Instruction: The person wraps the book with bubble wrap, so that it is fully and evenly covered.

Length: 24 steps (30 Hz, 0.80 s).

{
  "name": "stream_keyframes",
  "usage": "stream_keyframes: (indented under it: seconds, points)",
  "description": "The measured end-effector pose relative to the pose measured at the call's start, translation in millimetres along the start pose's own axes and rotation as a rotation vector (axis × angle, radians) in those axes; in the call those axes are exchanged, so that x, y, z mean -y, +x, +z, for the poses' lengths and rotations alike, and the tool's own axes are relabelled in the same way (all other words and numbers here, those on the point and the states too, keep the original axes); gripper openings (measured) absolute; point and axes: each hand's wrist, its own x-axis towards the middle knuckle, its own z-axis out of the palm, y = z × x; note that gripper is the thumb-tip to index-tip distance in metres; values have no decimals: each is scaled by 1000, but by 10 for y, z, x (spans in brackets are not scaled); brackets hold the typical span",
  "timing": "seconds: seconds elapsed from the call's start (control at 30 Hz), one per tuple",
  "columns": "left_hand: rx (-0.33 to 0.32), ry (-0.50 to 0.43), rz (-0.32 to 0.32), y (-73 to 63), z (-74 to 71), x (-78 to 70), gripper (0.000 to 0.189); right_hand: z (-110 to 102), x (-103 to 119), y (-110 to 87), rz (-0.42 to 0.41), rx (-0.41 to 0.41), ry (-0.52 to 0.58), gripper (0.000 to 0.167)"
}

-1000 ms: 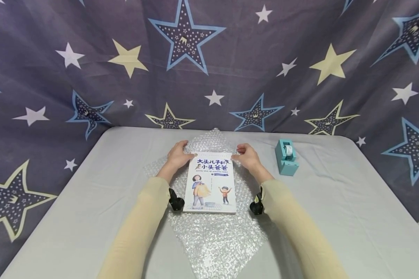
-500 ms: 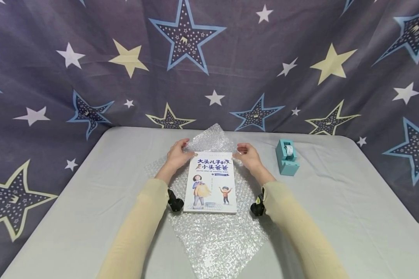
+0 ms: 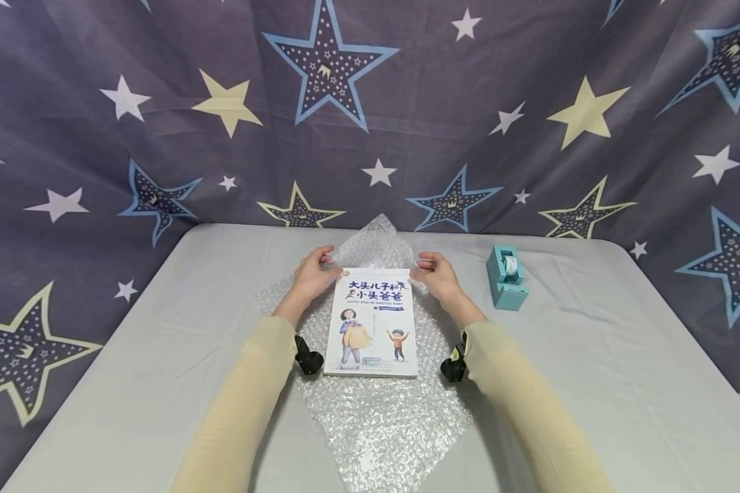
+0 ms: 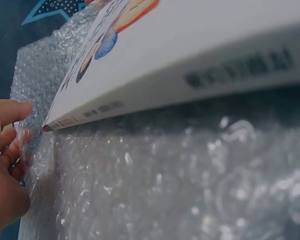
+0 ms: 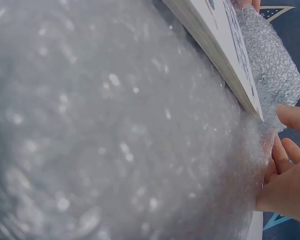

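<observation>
A white picture book with blue Chinese lettering lies face up on a sheet of bubble wrap, set cornerwise under it. My left hand is at the book's far left corner. In the left wrist view its thumb is in front of the wrap and the other fingers reach behind it. Opposite it, my right hand holds the wrap beside the far right corner, thumb on the near side, fingertips partly hidden behind the plastic. Between the hands, the sheet's far corner stands raised beyond the book.
A teal tape dispenser with a roll in it stands to the right of the right hand. The grey cloth-covered table ends at a dark curtain printed with stars.
The far corner of the bubble wrap has tipped upward between the hands. Both hands have stayed almost in place, and the book lies where it was.
</observation>
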Motion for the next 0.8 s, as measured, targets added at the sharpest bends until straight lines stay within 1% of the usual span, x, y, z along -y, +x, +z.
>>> stream_keyframes:
  seconds: [0.1,0.27,0.47,0.67,0.8]
  points:
    - [-2,-2,12,-4,-3,14,53,4,6,-5,-10,-6,-5,49]
    - [20,5,30,-14,-15,33,42,6,14,-19,-22,4,-17,48]
    - [11,-6,42,-24,-43,46,31,4,16,-28,-41,22,-54,50]
    - [20,-20,49,-37,-67,70,27,6,3,-35,-78,32,-90,50]
    - [30,-2,55,-40,-75,81,24,1,-4,-30,-94,38,-102,50]
